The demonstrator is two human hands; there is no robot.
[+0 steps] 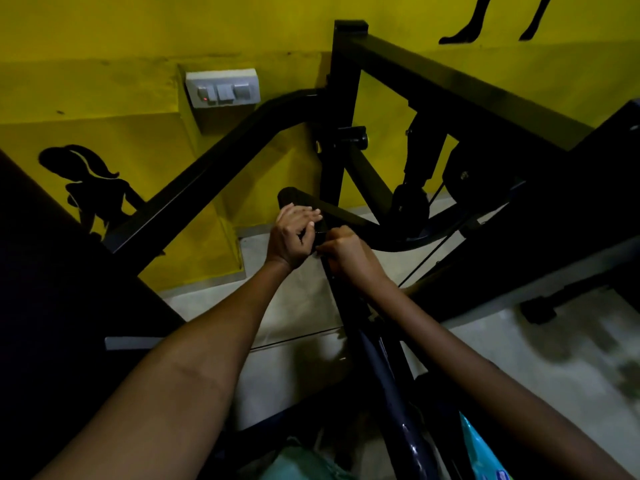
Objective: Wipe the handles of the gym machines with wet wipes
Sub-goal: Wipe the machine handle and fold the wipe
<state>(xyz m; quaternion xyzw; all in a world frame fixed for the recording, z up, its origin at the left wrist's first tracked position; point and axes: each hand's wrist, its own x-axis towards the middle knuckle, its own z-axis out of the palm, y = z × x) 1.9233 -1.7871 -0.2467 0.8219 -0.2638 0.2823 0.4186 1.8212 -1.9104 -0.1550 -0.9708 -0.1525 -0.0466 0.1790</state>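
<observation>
Two hands [320, 237], black padded machine handle [304, 199]

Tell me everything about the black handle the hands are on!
The handle is a short black bar with a rounded end, looking padded or rubbery and dull in the dim light. It sticks out up and to the left from the dark metal frame, in front of the yellow wall. The left hand rests on it with fingers laid over the top. The right hand curls round the bar just below. No wipe can be made out.
</observation>
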